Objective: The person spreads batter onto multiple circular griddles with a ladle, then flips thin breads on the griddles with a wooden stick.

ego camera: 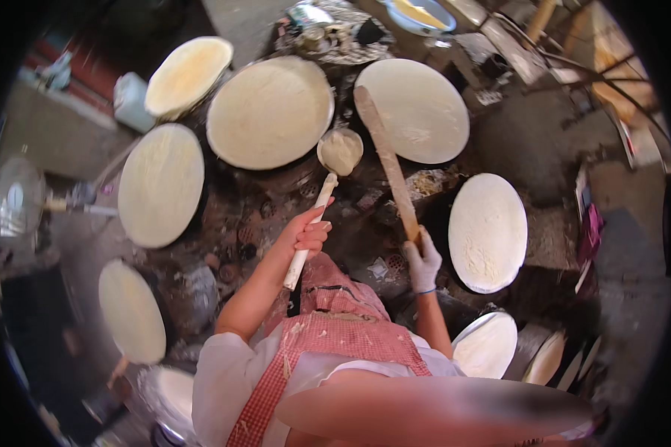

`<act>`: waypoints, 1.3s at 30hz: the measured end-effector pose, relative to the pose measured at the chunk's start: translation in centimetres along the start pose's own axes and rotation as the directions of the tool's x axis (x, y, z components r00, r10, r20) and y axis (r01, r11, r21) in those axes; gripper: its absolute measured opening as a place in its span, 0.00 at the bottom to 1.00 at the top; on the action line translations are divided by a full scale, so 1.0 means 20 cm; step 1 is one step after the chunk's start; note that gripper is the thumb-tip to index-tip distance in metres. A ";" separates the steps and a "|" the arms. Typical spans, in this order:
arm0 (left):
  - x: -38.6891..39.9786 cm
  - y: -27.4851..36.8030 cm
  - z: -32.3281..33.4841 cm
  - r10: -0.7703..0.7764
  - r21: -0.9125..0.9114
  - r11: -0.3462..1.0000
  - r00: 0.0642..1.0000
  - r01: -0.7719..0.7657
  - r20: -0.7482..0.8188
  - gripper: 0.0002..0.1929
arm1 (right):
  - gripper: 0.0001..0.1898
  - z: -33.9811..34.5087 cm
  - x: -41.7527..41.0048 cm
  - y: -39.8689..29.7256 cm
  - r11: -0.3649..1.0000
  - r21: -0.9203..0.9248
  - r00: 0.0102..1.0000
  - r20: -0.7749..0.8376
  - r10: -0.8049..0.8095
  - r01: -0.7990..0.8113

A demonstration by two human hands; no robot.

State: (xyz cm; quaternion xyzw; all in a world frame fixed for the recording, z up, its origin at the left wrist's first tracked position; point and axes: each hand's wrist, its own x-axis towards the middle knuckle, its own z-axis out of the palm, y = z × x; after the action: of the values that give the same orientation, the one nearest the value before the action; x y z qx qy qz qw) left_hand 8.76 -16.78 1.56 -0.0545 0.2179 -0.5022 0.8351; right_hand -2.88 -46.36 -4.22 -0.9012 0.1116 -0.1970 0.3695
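My bare left hand (312, 232) is closed around the white handle of a ladle (307, 246). The bowl of the ladle holds pale batter (341, 152) and is between two round griddles. In a white work glove, my right hand (424, 261) grips a long flat wooden spatula (388, 159). The spatula's far end lies over the edge of the upper right griddle (419, 112), which carries a pale sheet of batter. To its left is a wider griddle (271, 112), also covered by a pale round sheet.
More batter-covered griddles surround me: upper left (189, 75), left (161, 184), lower left (132, 313), right (487, 232) and lower right (485, 343). A blue basin (422, 15) with yellow contents stands at the top. A fan (15, 195) is at far left, a plastic jug (137, 100) at upper left.
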 end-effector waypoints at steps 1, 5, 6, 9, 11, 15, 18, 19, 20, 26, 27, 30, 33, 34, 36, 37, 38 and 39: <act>-0.10 -0.05 -0.06 0.042 -0.026 0.999 0.999 -0.042 -0.001 0.19 | 0.26 -0.05 -0.01 0.02 0.948 0.257 0.978 0.140 0.156 -0.189; -0.55 -0.25 -0.28 0.233 0.024 0.969 0.946 -0.244 0.224 0.23 | 0.24 -0.29 0.15 0.06 0.816 0.184 0.693 0.646 0.320 -0.548; -0.65 -0.31 -0.33 0.319 0.011 0.946 0.939 -0.323 0.130 0.21 | 0.26 -0.27 0.20 0.14 0.957 0.051 0.731 0.657 0.184 -0.286; -0.93 -0.46 -0.53 0.488 -0.044 0.869 0.867 -0.494 -0.103 0.18 | 0.22 -0.04 0.43 -0.11 0.904 -0.343 0.638 0.762 0.109 0.254; -1.07 -0.56 -0.69 0.515 -0.069 0.846 0.844 -0.528 -0.149 0.17 | 0.16 0.22 0.51 -0.21 0.761 -0.406 0.632 0.775 -0.006 0.506; -1.32 -0.76 -0.93 0.584 -0.267 0.757 0.801 -0.597 -0.136 0.18 | 0.10 0.79 0.61 -0.41 0.590 -0.459 0.616 0.784 -0.083 0.664; -1.44 -0.86 -0.97 0.624 -0.308 0.714 0.771 -0.629 -0.127 0.18 | 0.10 1.04 0.58 -0.58 0.466 -0.548 0.655 0.750 -0.093 0.695; -1.49 -0.89 -0.98 0.655 -0.297 0.683 0.739 -0.668 -0.156 0.18 | 0.10 1.10 0.56 -0.64 0.424 -0.572 0.658 0.749 -0.080 0.702; -1.53 -0.89 -1.02 0.665 -0.302 0.675 0.733 -0.673 -0.145 0.18 | 0.09 1.15 0.56 -0.69 0.400 -0.558 0.640 0.761 -0.102 0.727; -1.70 -0.90 -1.14 0.691 -0.337 0.641 0.710 -0.689 -0.137 0.18 | 0.09 1.29 0.42 -0.83 0.351 -0.585 0.629 0.778 -0.012 0.731; -1.71 -0.90 -1.12 0.693 -0.344 0.638 0.709 -0.689 -0.134 0.18 | 0.09 1.29 0.41 -0.84 0.344 -0.584 0.626 0.780 -0.014 0.735; -1.74 -0.85 -1.08 0.688 -0.314 0.621 0.691 -0.718 -0.220 0.18 | 0.09 1.29 0.42 -0.81 0.316 -0.577 0.612 0.791 -0.015 0.753; -1.73 -0.80 -1.06 0.662 -0.309 0.653 0.719 -0.692 -0.213 0.17 | 0.09 1.27 0.44 -0.75 0.330 -0.599 0.650 0.758 -0.059 0.729; -1.72 -0.78 -1.06 0.658 -0.294 0.669 0.728 -0.682 -0.193 0.17 | 0.09 1.26 0.43 -0.76 0.352 -0.605 0.645 0.764 0.004 0.714; -1.69 -0.74 -1.04 0.651 -0.275 0.691 0.741 -0.668 -0.163 0.17 | 0.09 1.23 0.41 -0.75 0.394 -0.626 0.657 0.750 0.071 0.673; -1.69 -0.71 -1.04 0.629 -0.283 0.708 0.760 -0.648 -0.165 0.17 | 0.09 1.20 0.40 -0.75 0.414 -0.607 0.653 0.756 0.040 0.678; -1.67 -0.69 -1.02 0.607 -0.289 0.724 0.777 -0.627 -0.166 0.17 | 0.09 1.18 0.39 -0.74 0.413 -0.611 0.658 0.752 0.037 0.675; -1.64 -0.66 -1.01 0.605 -0.275 0.733 0.781 -0.622 -0.156 0.17 | 0.09 1.18 0.38 -0.73 0.418 -0.616 0.668 0.744 0.029 0.668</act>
State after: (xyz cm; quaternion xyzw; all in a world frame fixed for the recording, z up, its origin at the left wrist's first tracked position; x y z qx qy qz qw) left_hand -23.59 7.73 -2.35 -0.0964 0.3231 -0.1593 0.9279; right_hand 15.19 -24.00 -7.08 -0.9662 -0.1337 0.1431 -0.1675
